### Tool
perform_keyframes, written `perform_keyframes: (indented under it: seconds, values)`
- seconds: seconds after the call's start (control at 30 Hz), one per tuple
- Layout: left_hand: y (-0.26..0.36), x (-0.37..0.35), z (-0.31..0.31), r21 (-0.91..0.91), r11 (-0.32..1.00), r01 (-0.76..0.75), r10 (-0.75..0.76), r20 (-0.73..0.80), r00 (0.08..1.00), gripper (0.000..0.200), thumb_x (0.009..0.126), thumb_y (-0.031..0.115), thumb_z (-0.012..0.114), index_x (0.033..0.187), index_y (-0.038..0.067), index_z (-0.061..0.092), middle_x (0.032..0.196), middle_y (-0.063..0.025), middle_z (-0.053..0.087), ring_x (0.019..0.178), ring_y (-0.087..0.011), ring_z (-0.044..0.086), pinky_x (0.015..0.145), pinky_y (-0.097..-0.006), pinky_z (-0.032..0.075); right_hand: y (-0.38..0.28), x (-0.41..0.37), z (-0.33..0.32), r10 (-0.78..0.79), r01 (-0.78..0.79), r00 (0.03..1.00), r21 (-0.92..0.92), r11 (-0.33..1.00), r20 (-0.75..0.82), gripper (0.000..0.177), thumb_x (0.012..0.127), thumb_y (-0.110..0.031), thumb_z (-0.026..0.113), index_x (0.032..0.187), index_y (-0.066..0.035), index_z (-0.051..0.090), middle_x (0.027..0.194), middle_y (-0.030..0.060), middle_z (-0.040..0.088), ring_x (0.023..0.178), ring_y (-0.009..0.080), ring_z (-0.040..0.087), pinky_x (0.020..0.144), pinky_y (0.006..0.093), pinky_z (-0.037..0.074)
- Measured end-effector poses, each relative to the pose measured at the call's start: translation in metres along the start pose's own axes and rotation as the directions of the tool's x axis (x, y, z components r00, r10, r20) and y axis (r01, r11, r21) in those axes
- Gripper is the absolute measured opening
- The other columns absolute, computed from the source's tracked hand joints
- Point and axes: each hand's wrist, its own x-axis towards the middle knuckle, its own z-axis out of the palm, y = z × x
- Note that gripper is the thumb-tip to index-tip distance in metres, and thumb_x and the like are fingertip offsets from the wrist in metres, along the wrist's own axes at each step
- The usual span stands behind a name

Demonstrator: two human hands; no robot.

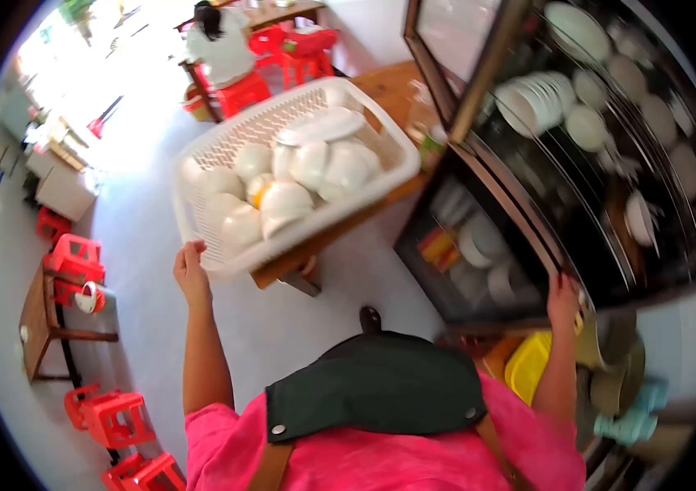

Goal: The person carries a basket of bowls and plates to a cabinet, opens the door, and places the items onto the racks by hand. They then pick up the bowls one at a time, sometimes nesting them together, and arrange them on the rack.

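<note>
- Left fingers pinch the white plastic basket, upper centre: tugging could spill white bowls.
- Right fingers, openness unclear, at brown-framed glass door: jolting could crack it.

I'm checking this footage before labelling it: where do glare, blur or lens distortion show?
Head view: glare bleaches the far floor; head view: white bowls in the basket look soft; head view: the cabinet is dark inside, its dishes blurred; head view: wide-lens distortion bends lines towards the black, rounded border.
</note>
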Motion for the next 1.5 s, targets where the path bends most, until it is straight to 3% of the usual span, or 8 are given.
perform_keyframes:
  seconds: [0.33, 0.5, 0.53, 0.7, 0.9, 1.0, 1.13, 1.5]
  values:
    - [0.018, -0.176, -0.049, 0.145, 0.932, -0.333, 0.116, 0.75, 0.652, 0.019, 0.085, 0.011, 0.05, 0.072, -0.002, 0.056, 0.071, -0.0066, 0.057, 0.066, -0.0132, 0.052, 0.062, -0.0246, 0.041, -0.032, 0.0, -0.059, 0.181, -0.131, 0.834, -0.131, 0.983, 0.522, 0.065, 0.076, -0.066, 0.037, 0.085, -0.009, 0.065, 0.103, 0.0143, 0.057, 0.098, 0.0298, 0.053, 0.084, 0.0448, 0.038]
    - [0.014, -0.226, -0.04, 0.154, 0.929, -0.337, 0.036, 0.867, 0.497, 0.014, 0.084, 0.011, 0.052, 0.078, 0.0, 0.058, 0.075, -0.0066, 0.059, 0.07, -0.0162, 0.056, 0.065, -0.0269, 0.043, -0.095, -0.052, -0.104, -0.023, -0.358, 0.725, 0.405, 0.841, 0.689, 0.044, 0.082, -0.045, 0.048, 0.082, -0.004, 0.065, 0.08, 0.0153, 0.062, 0.078, 0.0305, 0.059, 0.071, 0.0362, 0.045]
    - [0.011, -0.235, -0.032, 0.17, 0.93, -0.326, -0.003, 0.889, 0.457, 0.012, 0.084, 0.011, 0.053, 0.083, 0.001, 0.059, 0.078, -0.0063, 0.06, 0.072, -0.0176, 0.057, 0.066, -0.0275, 0.044, -0.089, -0.074, -0.065, -0.136, -0.164, 0.887, 0.576, 0.801, 0.442, 0.035, 0.082, -0.037, 0.051, 0.087, -0.004, 0.063, 0.087, 0.0146, 0.061, 0.082, 0.0283, 0.059, 0.072, 0.0358, 0.045]
    - [-0.005, -0.263, 0.02, 0.036, 0.987, -0.159, 0.047, 0.871, 0.488, 0.028, 0.082, 0.016, 0.057, 0.106, 0.003, 0.055, 0.087, -0.0053, 0.062, 0.076, -0.0174, 0.058, 0.072, -0.0284, 0.045, -0.123, -0.12, -0.051, -0.44, 0.262, 0.869, 0.546, 0.796, 0.224, 0.017, 0.071, -0.021, 0.064, 0.077, -0.007, 0.058, 0.083, 0.007, 0.058, 0.076, 0.0272, 0.056, 0.069, 0.038, 0.038]
    - [0.03, -0.177, 0.019, 0.348, 0.928, -0.135, -0.214, 0.791, 0.573, 0.04, 0.078, 0.025, 0.062, 0.109, 0.0, 0.054, 0.085, -0.0077, 0.063, 0.074, -0.0156, 0.059, 0.067, -0.0302, 0.046, -0.082, -0.126, -0.011, -0.326, 0.154, 0.887, 0.455, 0.877, 0.328, 0.036, 0.079, -0.032, 0.056, 0.054, -0.006, 0.051, 0.066, 0.0091, 0.051, 0.068, 0.0277, 0.052, 0.068, 0.04, 0.036]
    - [0.044, -0.133, 0.03, 0.497, 0.695, -0.52, -0.304, 0.858, 0.414, 0.032, 0.078, 0.023, 0.061, 0.103, 0.003, 0.059, 0.078, -0.0124, 0.063, 0.071, -0.0184, 0.06, 0.064, -0.03, 0.046, -0.074, -0.113, 0.005, -0.253, 0.016, 0.892, 0.534, 0.846, 0.374, 0.024, 0.079, -0.024, 0.056, 0.066, -0.004, 0.057, 0.071, 0.0101, 0.054, 0.072, 0.0294, 0.054, 0.068, 0.0385, 0.039]
    - [0.067, -0.068, 0.11, 0.479, 0.754, -0.45, -0.086, 0.75, 0.655, 0.032, 0.078, 0.028, 0.06, 0.101, 0.005, 0.061, 0.085, -0.0124, 0.064, 0.08, -0.0252, 0.061, 0.07, -0.0343, 0.046, -0.076, -0.075, 0.046, -0.229, -0.129, 0.877, 0.667, 0.734, 0.422, 0.012, 0.077, -0.013, 0.057, 0.078, -0.002, 0.06, 0.082, 0.0126, 0.057, 0.083, 0.0303, 0.056, 0.071, 0.0339, 0.045]
    - [0.019, 0.038, 0.365, 0.627, -0.056, -0.777, -0.199, 0.756, 0.624, 0.044, 0.078, 0.024, 0.052, 0.119, 0.01, 0.046, 0.108, -0.0162, 0.056, 0.107, -0.0296, 0.051, 0.087, -0.0425, 0.041, -0.133, 0.093, 0.084, -0.499, 0.051, 0.842, 0.889, 0.454, 0.206, 0.012, 0.075, -0.008, 0.058, 0.083, 0.001, 0.058, 0.084, 0.0128, 0.057, 0.076, 0.0295, 0.057, 0.067, 0.0334, 0.045]
